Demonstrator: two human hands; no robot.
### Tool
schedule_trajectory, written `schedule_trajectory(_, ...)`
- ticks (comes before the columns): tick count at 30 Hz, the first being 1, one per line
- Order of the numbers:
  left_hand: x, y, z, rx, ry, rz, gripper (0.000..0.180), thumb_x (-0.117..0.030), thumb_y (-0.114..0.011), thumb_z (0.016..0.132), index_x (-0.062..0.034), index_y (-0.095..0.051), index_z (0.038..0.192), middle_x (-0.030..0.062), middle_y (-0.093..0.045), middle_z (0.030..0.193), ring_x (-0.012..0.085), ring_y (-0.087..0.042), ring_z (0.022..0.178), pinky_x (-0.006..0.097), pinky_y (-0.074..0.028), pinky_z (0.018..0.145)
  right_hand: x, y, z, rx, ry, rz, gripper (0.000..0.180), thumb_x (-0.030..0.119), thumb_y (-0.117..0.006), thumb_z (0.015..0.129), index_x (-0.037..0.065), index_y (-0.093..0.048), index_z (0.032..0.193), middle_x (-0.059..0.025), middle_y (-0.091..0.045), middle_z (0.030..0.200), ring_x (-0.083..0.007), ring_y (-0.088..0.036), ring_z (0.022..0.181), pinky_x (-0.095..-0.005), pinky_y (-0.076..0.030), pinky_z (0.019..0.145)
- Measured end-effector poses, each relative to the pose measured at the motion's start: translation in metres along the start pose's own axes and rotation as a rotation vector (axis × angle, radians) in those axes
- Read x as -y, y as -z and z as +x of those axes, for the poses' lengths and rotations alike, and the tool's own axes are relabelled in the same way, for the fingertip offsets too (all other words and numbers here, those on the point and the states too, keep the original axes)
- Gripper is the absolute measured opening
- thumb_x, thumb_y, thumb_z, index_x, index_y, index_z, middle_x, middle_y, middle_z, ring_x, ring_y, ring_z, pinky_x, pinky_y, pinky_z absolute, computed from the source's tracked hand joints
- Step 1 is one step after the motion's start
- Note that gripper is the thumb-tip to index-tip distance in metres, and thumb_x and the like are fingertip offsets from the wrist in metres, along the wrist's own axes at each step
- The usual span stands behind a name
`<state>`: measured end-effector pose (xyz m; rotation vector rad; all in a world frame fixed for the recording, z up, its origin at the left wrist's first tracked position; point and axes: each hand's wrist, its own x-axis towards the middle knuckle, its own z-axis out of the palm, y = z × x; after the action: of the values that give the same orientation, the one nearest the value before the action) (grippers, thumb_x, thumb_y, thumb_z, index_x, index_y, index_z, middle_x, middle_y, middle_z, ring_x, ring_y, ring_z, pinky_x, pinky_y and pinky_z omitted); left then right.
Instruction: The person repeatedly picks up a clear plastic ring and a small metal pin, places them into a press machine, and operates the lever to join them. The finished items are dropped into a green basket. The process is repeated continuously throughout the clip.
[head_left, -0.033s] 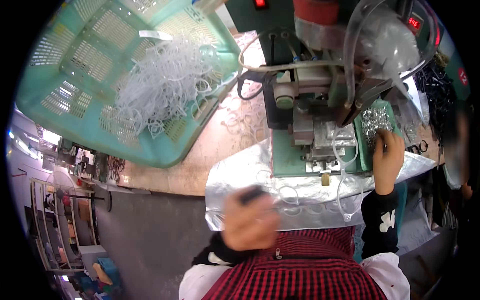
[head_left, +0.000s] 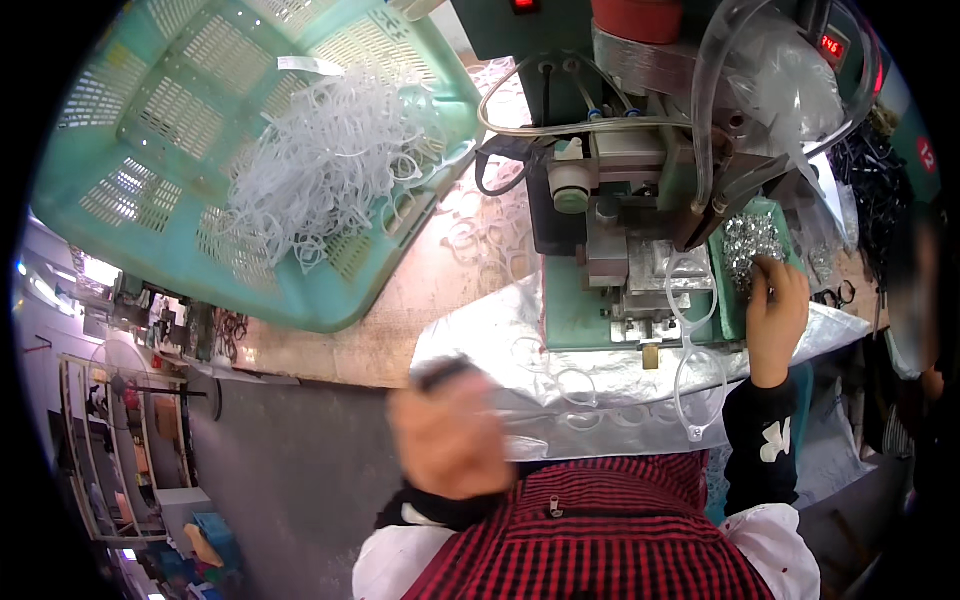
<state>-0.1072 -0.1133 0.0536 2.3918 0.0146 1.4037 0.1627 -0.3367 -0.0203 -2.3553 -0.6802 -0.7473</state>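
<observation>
My right hand (head_left: 778, 318) reaches into a small green tray (head_left: 733, 300) of shiny little metal parts (head_left: 752, 245). Its fingertips are bent together among those parts, and whatever they grip is too small to make out. Motion smears my left hand (head_left: 450, 430), which is over the front edge of the bench left of my apron. Something dark (head_left: 443, 374) shows at its fingers; I cannot tell what it is. A clear plastic glasses frame (head_left: 690, 345) hangs from the metal fixture (head_left: 650, 285) of the bench machine, between my hands. More clear frames (head_left: 577, 388) lie on the silver sheet (head_left: 470, 335).
A big green basket (head_left: 290, 310) holds a heap of clear plastic frames (head_left: 330, 170) at the far left. The machine (head_left: 570, 215), with its hoses, stands at the centre back. Dark frames (head_left: 865, 180) are piled at the far right.
My left hand has moved left, away from the machine. The right hand stays at the tray of metal parts.
</observation>
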Motion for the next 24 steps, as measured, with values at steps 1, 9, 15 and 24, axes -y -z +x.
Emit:
schedule_trajectory(1, 0.005, 0.011, 0.01, -0.138, 0.11, 0.09, 0.026, 0.0, -0.075, 0.076, -0.0036, -0.071, 0.102, 0.0133, -0.07, 0.106, 0.0306, -0.064, 0.09, 0.04, -0.049, 0.083, -0.001, -0.001, 0.003, -0.008, 0.018, 0.023, 0.01, 0.005, -0.067, 0.086, 0.005, -0.07, 0.096, -0.0122, -0.066, 0.091, -0.0325, -0.061, 0.091, -0.0393, -0.048, 0.082)
schedule_trajectory(9, 0.161, -0.056, 0.02, 0.533, 0.115, 0.508, 0.014, -0.005, -0.075, 0.073, -0.0074, -0.073, 0.087, 0.0137, -0.062, 0.125, 0.034, -0.056, 0.112, 0.043, -0.044, 0.097, 0.011, -0.013, 0.019, 0.043, -0.177, 0.378, 0.013, 0.004, -0.068, 0.086, 0.003, -0.073, 0.098, -0.0125, -0.07, 0.095, -0.0299, -0.065, 0.092, -0.0355, -0.049, 0.085)
schedule_trajectory(15, 0.219, -0.034, -0.021, 0.458, 0.393, 0.144, 0.012, -0.006, -0.074, 0.078, -0.0043, -0.068, 0.088, 0.0163, -0.06, 0.135, 0.0333, -0.056, 0.121, 0.041, -0.042, 0.103, -0.021, 0.033, -0.023, -0.053, -0.149, 0.201, 0.016, -0.001, -0.068, 0.084, 0.0, -0.071, 0.1, -0.0134, -0.069, 0.096, -0.0292, -0.065, 0.093, -0.0356, -0.049, 0.086)
schedule_trajectory(24, 0.132, -0.031, 0.031, -0.119, 0.763, -0.458, 0.01, -0.013, -0.064, 0.099, -0.0074, -0.056, 0.1, -0.0015, -0.057, 0.084, 0.0056, -0.052, 0.076, 0.021, -0.041, 0.069, 0.041, 0.066, 0.007, 0.16, -0.179, 0.674, 0.015, -0.003, -0.068, 0.079, -0.002, -0.071, 0.094, -0.0101, -0.069, 0.092, -0.0212, -0.064, 0.09, -0.0307, -0.048, 0.083)
